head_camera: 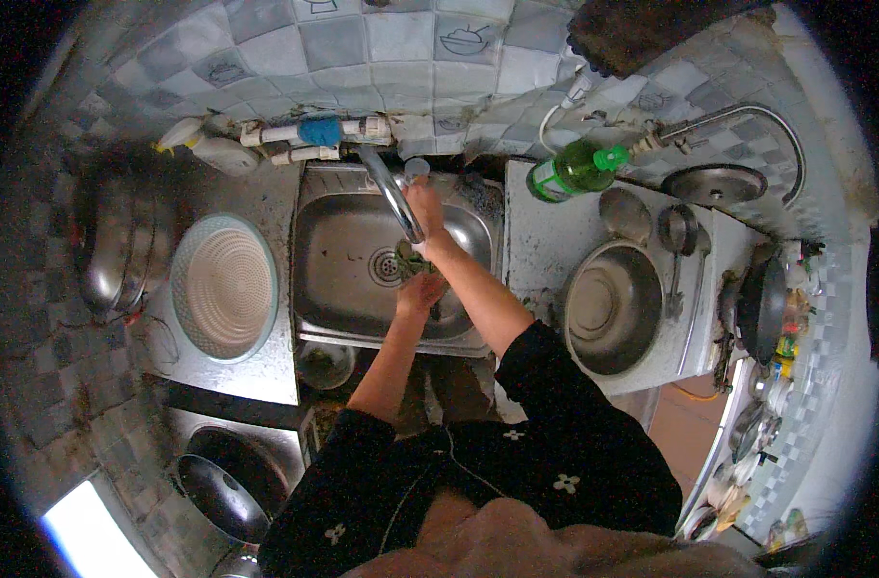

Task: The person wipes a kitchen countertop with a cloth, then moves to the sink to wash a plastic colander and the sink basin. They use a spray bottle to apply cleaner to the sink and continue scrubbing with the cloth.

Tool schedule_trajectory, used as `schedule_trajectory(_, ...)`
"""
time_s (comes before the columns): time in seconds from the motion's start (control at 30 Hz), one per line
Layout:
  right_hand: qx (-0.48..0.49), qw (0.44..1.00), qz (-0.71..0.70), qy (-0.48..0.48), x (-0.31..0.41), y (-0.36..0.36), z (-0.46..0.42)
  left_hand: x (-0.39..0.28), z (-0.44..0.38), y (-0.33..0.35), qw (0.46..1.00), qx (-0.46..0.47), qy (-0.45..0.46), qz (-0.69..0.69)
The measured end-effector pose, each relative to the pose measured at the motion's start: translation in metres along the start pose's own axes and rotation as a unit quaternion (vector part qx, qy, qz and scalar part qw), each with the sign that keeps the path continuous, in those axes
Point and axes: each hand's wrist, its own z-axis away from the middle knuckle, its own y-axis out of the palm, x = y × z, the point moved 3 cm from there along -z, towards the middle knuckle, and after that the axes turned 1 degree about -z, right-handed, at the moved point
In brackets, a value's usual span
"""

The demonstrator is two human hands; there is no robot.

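Observation:
Over the stainless steel sink (338,303), my left hand (419,292) holds a small bunch of green leafy vegetable (410,260) near the drain (386,266). My right hand (426,209) reaches past the chrome faucet spout (392,195), and its fingers come up to a round pale knob (416,170) at the sink's back edge. The spout partly covers that hand, so its grip on the knob is unclear. Both forearms come in from below in black sleeves.
Left of the sink stands a plastic colander (226,289). On the right counter are a metal basin (613,311), a green bottle (576,170) and ladles (678,231). A steel scrubber (479,191) lies at the sink's back right corner. A wok (222,498) sits lower left.

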Motion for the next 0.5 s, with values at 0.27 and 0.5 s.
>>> schedule_trajectory(0.27, 0.074, 0.826, -0.533, 0.167, -0.06, 0.025, 0.048, 0.008, 0.016, 0.047, 0.981, 0.165, -0.022, 0.103)
schedule_trajectory(0.5, 0.25, 0.962, 0.081, 0.08, -0.066, -0.015, 0.078, -0.038, -0.07, -0.062, 0.725, 0.015, 0.199, -0.659)
